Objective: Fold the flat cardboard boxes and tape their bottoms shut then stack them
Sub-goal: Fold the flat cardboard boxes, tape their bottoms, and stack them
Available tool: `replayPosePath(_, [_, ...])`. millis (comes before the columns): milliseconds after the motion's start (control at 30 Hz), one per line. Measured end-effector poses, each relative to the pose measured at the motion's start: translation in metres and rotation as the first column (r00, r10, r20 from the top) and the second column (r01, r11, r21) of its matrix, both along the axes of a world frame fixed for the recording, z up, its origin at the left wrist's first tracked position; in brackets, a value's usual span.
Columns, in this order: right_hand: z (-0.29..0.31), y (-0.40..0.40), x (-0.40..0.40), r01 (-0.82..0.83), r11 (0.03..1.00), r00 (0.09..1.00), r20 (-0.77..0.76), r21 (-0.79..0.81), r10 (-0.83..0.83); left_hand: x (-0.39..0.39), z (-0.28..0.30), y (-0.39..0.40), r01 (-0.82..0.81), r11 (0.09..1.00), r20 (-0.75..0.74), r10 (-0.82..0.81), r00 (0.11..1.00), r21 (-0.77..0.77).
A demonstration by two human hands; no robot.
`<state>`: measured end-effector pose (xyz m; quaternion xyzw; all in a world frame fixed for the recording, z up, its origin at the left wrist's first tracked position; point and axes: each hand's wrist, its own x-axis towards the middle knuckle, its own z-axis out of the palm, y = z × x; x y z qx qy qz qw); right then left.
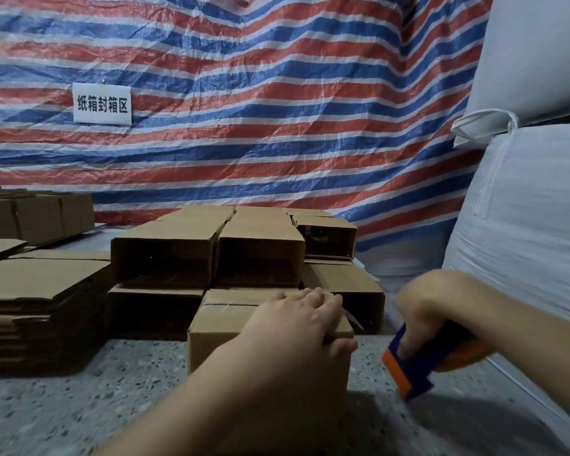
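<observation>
The box [241, 343] stood on the speckled surface [79, 390], just in front of the stack of folded boxes [211, 251]. The left hand [297, 327] lay flat on its top, fingers straight, pressing the flaps down. Right of the box, the right hand [422, 317] gripped a blue-and-orange tape dispenser [418, 366] (blurred). Taping looked to be the step in hand, probably at its end. Next, the box would need lifting onto the stack. Flat cardboard sheets [37, 291] lay left of the box.
</observation>
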<state>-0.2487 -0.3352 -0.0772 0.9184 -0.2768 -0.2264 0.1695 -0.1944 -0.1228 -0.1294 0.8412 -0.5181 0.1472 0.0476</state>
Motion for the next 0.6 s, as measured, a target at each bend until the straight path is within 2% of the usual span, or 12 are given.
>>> replayPosePath(33, [-0.018,-0.005,-0.003,-0.005,1.0,0.999,0.05,0.006,0.005,-0.001,0.0,0.0,0.003,1.0,0.004,-0.003,1.0,-0.008])
replayPosePath(100, [-0.048,-0.014,-0.007,-0.068,0.998,0.965,0.253,0.003,0.065,-0.003,0.0,0.0,-0.001,1.0,0.0,0.001,1.0,-0.019])
replayPosePath(167, [-0.074,-0.02,-0.011,-0.112,0.991,0.883,0.45,-0.073,0.133,-0.002,-0.001,-0.001,-0.004,1.0,-0.009,0.004,1.0,-0.02])
replayPosePath(233, [-0.1,-0.022,-0.014,-0.104,0.991,0.814,0.566,-0.086,0.134,-0.001,-0.002,0.0,-0.004,1.0,-0.008,0.004,1.0,-0.023])
replayPosePath(367, [-0.147,-0.022,-0.018,-0.105,0.994,0.72,0.687,-0.031,0.098,-0.002,-0.002,0.001,0.003,0.999,-0.002,-0.003,1.0,-0.033])
replayPosePath(500, [-0.142,-0.01,-0.025,-0.021,0.995,0.697,0.712,-0.096,0.083,-0.003,-0.001,0.001,-0.007,1.0,-0.002,0.007,1.0,-0.022])
replayPosePath(567, [-0.122,0.002,-0.027,-0.027,0.998,0.588,0.807,-0.051,0.057,-0.003,-0.001,0.0,-0.015,1.0,0.002,0.015,1.0,-0.018])
replayPosePath(600, [-0.113,0.008,-0.028,-0.109,0.989,0.48,0.877,0.1,-0.035,-0.003,-0.001,0.0,-0.02,1.0,0.004,0.02,1.0,-0.018])
